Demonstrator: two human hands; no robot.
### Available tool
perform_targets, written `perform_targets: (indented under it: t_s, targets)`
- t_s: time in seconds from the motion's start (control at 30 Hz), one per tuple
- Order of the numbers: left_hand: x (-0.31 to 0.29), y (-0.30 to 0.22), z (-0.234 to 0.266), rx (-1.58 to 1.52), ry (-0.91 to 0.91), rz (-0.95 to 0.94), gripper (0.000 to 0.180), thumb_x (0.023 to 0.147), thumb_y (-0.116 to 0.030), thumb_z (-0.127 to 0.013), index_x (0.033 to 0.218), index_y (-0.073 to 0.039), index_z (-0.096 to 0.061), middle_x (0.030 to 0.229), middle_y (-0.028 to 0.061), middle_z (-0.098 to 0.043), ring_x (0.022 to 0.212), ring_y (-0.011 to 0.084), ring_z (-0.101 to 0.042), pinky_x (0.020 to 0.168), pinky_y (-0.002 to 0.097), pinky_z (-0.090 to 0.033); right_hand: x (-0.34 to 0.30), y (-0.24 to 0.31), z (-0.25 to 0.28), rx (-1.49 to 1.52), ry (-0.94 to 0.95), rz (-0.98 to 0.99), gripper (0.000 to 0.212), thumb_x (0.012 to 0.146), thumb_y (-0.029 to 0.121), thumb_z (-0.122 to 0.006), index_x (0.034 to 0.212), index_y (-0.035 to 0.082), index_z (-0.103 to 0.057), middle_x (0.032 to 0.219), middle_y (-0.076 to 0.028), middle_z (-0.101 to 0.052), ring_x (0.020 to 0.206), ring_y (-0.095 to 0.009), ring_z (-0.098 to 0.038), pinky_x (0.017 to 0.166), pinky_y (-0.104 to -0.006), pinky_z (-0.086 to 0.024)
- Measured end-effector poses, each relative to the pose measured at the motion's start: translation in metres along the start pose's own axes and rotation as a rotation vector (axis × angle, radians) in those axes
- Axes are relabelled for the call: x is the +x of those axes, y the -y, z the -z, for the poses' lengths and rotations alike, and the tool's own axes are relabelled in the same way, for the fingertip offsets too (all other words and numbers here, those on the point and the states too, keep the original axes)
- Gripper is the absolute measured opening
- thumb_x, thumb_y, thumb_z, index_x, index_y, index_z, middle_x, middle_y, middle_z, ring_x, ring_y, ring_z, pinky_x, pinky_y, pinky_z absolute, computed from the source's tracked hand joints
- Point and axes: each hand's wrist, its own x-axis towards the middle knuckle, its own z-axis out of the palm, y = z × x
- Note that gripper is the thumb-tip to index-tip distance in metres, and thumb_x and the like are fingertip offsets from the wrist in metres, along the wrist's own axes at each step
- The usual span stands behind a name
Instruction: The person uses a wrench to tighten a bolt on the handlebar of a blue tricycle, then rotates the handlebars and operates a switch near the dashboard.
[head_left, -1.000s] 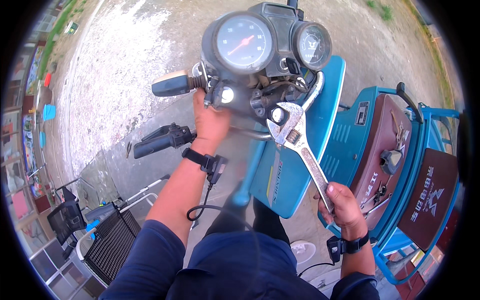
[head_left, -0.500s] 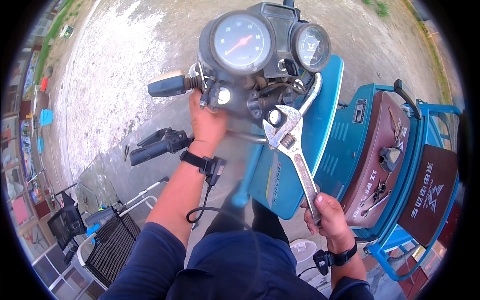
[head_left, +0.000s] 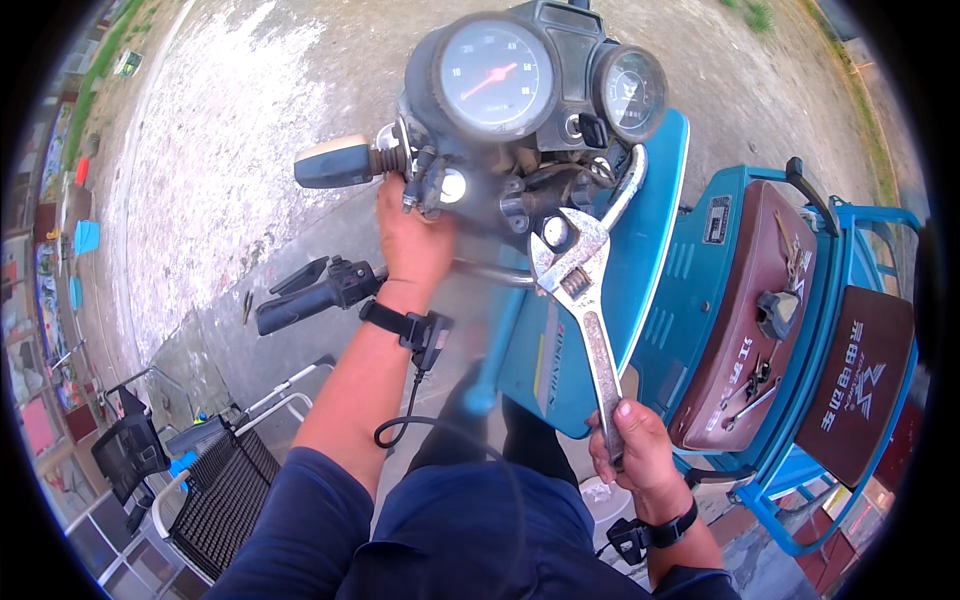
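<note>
My right hand (head_left: 645,450) is wrapped round the handle end of a large adjustable wrench (head_left: 600,360). The wrench's open jaws sit around a round silver bolt head (head_left: 555,232) on the top of the motor tricycle's fork. My left hand (head_left: 415,240) reaches under the gauge cluster (head_left: 497,78), beside the other shiny fork cap (head_left: 453,186); its fingers are hidden behind the fork. Just above that hand sticks out a turn signal (head_left: 335,162). A key (head_left: 592,130) stands in the ignition between the two dials.
The handlebar's black grip (head_left: 300,308) hangs at the left, below the clamps. Blue bodywork and a brown seat (head_left: 735,320) fill the right side, with small metal parts and a grey piece (head_left: 778,315) lying on the seat. A mesh chair (head_left: 225,490) stands at lower left.
My right hand has swung the wrench handle to the left, while its jaws stay around the bolt head. My left hand has kept its place under the gauges.
</note>
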Motion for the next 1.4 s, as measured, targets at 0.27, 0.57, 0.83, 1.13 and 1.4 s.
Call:
perform_targets:
  t_s: [0.27, 0.57, 0.83, 1.13, 1.4]
  targets:
    - [0.001, 0.003, -0.002, -0.048, 0.009, 0.094, 0.045, 0.072, -0.001, -0.063, 0.118, -0.001, -0.060, 0.115, 0.0224, -0.053, 0.112, 0.0446, -0.050, 0.097, 0.0527, -0.044, -0.003, -0.010, -0.020, 0.044, -0.039, 0.007, 0.051, 0.109, 0.043, -0.044, 0.108, -0.007, -0.057, 0.063, -0.015, -0.059, 0.045, -0.019, -0.054, 0.045, -0.0295, -0.046]
    - [0.002, 0.001, 0.000, 0.000, -0.040, -0.027, 0.043, 0.072, -0.003, -0.065, 0.116, 0.000, -0.061, 0.120, 0.0233, -0.053, 0.114, 0.0443, -0.050, 0.100, 0.0521, -0.044, -0.005, -0.019, -0.039, 0.079, -0.086, 0.015, 0.050, 0.109, 0.043, -0.044, 0.109, -0.005, -0.057, 0.065, -0.014, -0.060, 0.046, -0.019, -0.054, 0.045, -0.0294, -0.046]
    - [0.004, 0.001, -0.001, -0.057, 0.019, 0.024, 0.045, 0.073, -0.002, -0.062, 0.118, 0.002, -0.060, 0.122, 0.0250, -0.053, 0.116, 0.0459, -0.049, 0.103, 0.0510, -0.042, -0.004, -0.027, -0.046, 0.131, -0.083, 0.027, 0.048, 0.110, 0.042, -0.043, 0.110, -0.004, -0.057, 0.066, -0.013, -0.060, 0.046, -0.018, -0.055, 0.044, -0.0284, -0.044]
    - [0.006, 0.003, 0.001, -0.081, 0.063, 0.041, 0.052, 0.073, -0.002, -0.063, 0.123, 0.005, -0.055, 0.120, 0.0262, -0.054, 0.115, 0.0469, -0.051, 0.101, 0.0514, -0.044, -0.004, -0.033, -0.053, 0.127, -0.101, 0.020, 0.048, 0.109, 0.045, -0.044, 0.111, -0.001, -0.060, 0.068, -0.012, -0.062, 0.046, -0.017, -0.055, 0.043, -0.0283, -0.042]
    - [0.004, 0.022, -0.003, -0.098, 0.019, 0.017, 0.052, 0.073, -0.004, -0.065, 0.122, 0.007, -0.050, 0.115, 0.0267, -0.054, 0.111, 0.0477, -0.052, 0.099, 0.0516, -0.044, 0.002, -0.032, -0.056, 0.102, -0.055, 0.071, 0.051, 0.109, 0.046, -0.043, 0.111, -0.003, -0.057, 0.065, -0.013, -0.059, 0.044, -0.019, -0.052, 0.043, -0.0306, -0.043]
